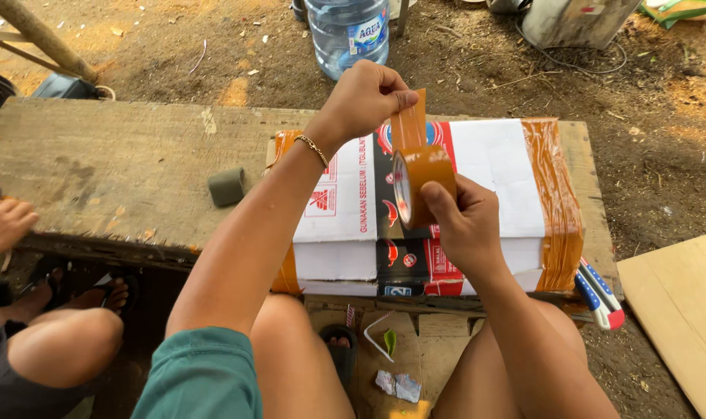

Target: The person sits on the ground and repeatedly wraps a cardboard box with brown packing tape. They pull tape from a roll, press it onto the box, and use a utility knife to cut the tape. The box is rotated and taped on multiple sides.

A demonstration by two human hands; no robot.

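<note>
My right hand (463, 225) grips a roll of brown packing tape (422, 184) above a white cardboard box (492, 163). My left hand (364, 97), with a thin bracelet at the wrist, pinches the loose end of the tape (409, 122) and holds it pulled up from the roll. The box lies on a worn wooden table (120, 163); brown tape strips run over its left and right ends.
A small grey block (226, 186) lies on the table left of the box. A blue, white and red utility knife (599, 295) rests at the table's right corner. A large water jug (349, 32) stands behind. Another person's hand (2, 225) and knee (62, 345) are at left. A plywood sheet (678, 310) lies at right.
</note>
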